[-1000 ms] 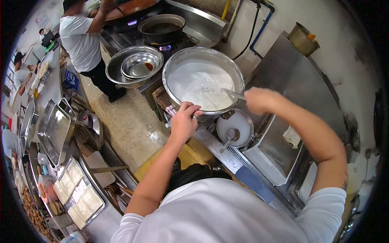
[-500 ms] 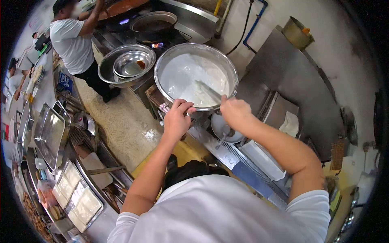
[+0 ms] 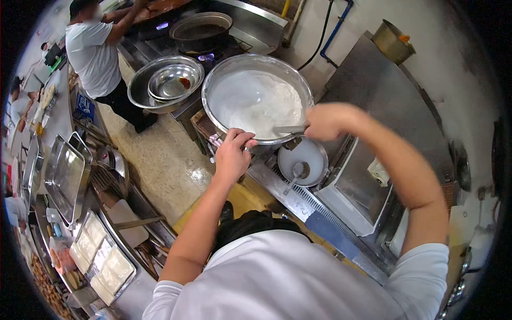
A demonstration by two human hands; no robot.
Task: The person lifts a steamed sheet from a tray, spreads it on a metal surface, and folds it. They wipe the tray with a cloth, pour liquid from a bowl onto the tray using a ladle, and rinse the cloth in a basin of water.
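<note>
A large metal bowl (image 3: 209, 118) holds a thick white mixture (image 3: 250, 101), swirled on its right side. My left hand (image 3: 234, 152) grips the bowl's near rim, fingers over the edge, a ring on one finger. My right hand (image 3: 326, 121), blurred by motion, is closed around a grey metal stirring utensil (image 3: 289, 129) at the bowl's right rim. The utensil's end meets the mixture, so its kind is not clear. Below the right rim, a white bowl (image 3: 314, 154) has a ladle (image 3: 300, 170) in it.
Nested metal bowls (image 3: 173, 80) stand left of the large bowl, and a dark pan (image 3: 201, 32) sits on the stove behind. A co-worker (image 3: 98, 53) works at the upper left. Metal trays (image 3: 66, 176) line the left counter; a pot (image 3: 392, 40) stands upper right.
My right hand has swung right and slightly up with the utensil, which now lies flatter near the right rim. The mixture's swirl has shifted. My left hand stays on the rim.
</note>
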